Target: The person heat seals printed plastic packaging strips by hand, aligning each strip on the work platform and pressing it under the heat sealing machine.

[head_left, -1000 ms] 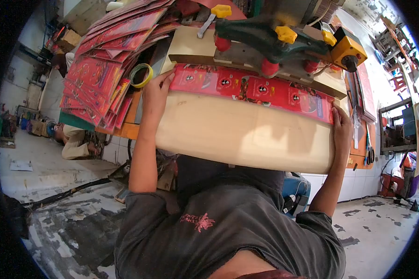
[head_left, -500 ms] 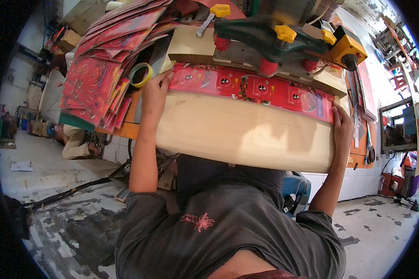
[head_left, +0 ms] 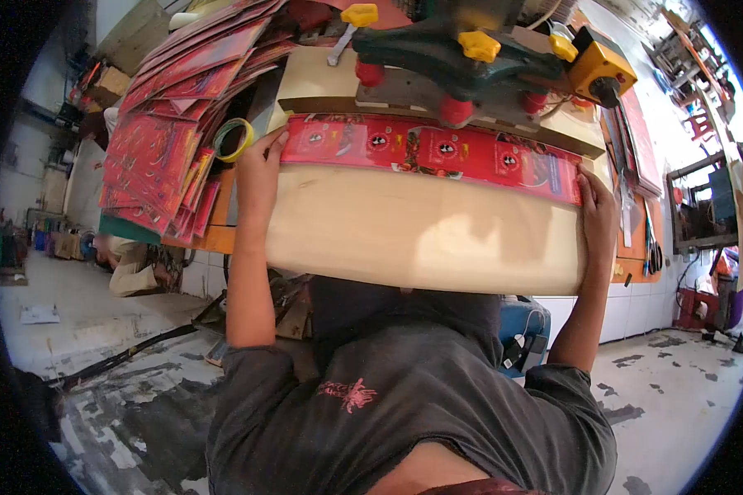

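Note:
A long red printed plastic packaging strip point(head_left: 479, 157) lies across the pale board point(head_left: 421, 223), with several repeated logos along it. At its left end my left hand point(head_left: 261, 169) pinches the edge between thumb and fingers. My right hand point(head_left: 596, 202) closes on the opposite end, its thumb partly hidden. The strip's far edge lies along the base of a dark green machine point(head_left: 437, 54) with yellow knobs point(head_left: 479, 47) and red cylindrical parts point(head_left: 456, 110).
Stacks of red printed packaging sheets point(head_left: 153, 153) lie on the left, beside a yellow tape roll point(head_left: 234, 139). A yellow control box point(head_left: 600, 70) is at the machine's right. Scissors point(head_left: 653, 252) rest at the table's right edge. Another person point(head_left: 132, 268) is at the far left.
The view has shifted slightly, so the table and machine appear a little further left. Both hands stay on the strip's ends; the strip shows no clear movement against the machine.

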The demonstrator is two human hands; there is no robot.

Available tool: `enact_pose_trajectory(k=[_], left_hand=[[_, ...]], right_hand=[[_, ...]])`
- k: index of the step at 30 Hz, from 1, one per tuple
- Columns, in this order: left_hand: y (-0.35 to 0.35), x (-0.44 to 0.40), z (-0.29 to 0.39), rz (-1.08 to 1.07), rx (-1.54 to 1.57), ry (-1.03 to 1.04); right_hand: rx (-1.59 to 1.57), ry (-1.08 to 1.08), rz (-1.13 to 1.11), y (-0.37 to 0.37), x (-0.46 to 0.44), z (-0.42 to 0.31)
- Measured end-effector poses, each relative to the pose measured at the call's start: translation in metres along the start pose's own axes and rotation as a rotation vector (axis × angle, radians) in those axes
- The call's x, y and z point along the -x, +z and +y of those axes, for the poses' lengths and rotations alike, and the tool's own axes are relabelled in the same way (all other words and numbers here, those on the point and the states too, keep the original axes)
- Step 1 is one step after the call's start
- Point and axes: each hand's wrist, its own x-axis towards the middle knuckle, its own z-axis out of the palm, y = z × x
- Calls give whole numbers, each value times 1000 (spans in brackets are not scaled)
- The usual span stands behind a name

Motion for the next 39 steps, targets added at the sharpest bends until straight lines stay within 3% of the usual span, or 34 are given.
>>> enact_pose_trajectory(k=[22, 24, 27, 32, 34, 39], left_hand=[[-3, 2, -3, 15, -4, 10], [-3, 0, -1, 9, -37, 9], [-9, 5, 16, -44, -42, -87], [-4, 4, 11, -63, -37, -9], [-7, 6, 21, -44, -65, -84], [-8, 3, 18, -61, -84, -42]], right_hand=[[48, 6, 3, 6, -2, 5], [-105, -8, 1, 8, -1, 14], [-68, 96, -21, 5, 1, 8], [121, 19, 43, 5, 1, 12], [137, 7, 57, 5, 1, 12], [139, 36, 32, 2, 2, 6]])
